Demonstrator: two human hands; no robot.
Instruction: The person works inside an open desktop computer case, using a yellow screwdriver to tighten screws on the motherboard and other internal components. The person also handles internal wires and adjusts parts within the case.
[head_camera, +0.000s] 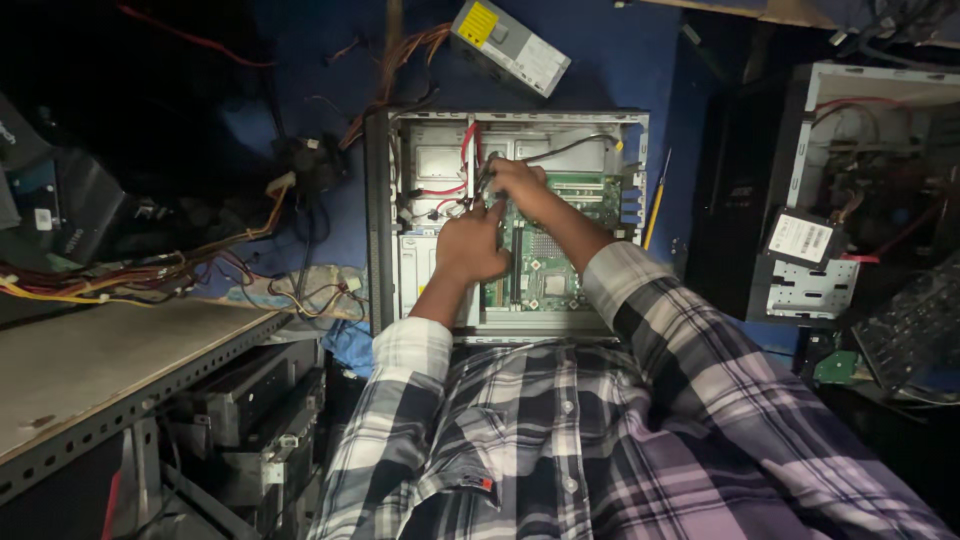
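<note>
An open desktop computer case (380, 200) lies on its side on a blue surface, with a green motherboard (545, 270) showing inside. My left hand (470, 245) reaches into the case and its fingers press near the board's upper left corner. My right hand (517, 180) is further in, fingers closed around a bundle of dark cables (483, 178) next to red wires (466, 140). Both arms wear plaid sleeves.
A grey power supply (510, 45) with loose orange and yellow wires lies above the case. A yellow-handled screwdriver (655, 205) rests to its right. A second open case (830, 190) with a drive stands at right. A metal shelf (110, 360) holds stacked hardware at left.
</note>
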